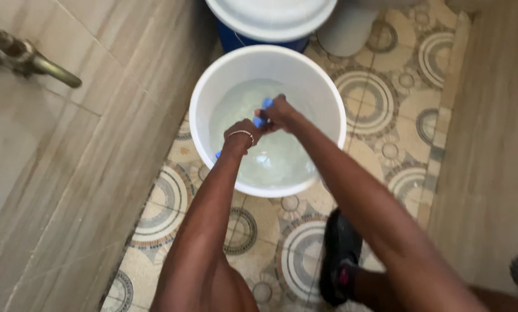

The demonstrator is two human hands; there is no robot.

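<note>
L hand [243, 134] and R hand [279, 112] both clenched on a blue cloth [263, 113], held betw. them over the water inside a white bucket [204, 95]. Bucket stands on patterned floor tiles [386, 110], next to tiled wall w/ metal tap [30, 60]. Black sandal [340, 257] near bucket, lower R.

Round white plastic bucket [213, 86] sits on the patterned tile floor [386, 110], water in it. Both hands are over the bucket's middle: left hand [243, 134] just left of and nearer than right hand [280, 112], small blue cloth [263, 112] between them. Behind the bucket: white round lid [270, 20] atop a blue container [236, 40]. Metal tap [36, 62] on the tiled wall [68, 173], left. Black sandal [340, 254] in front of the bucket, to the right.
</note>
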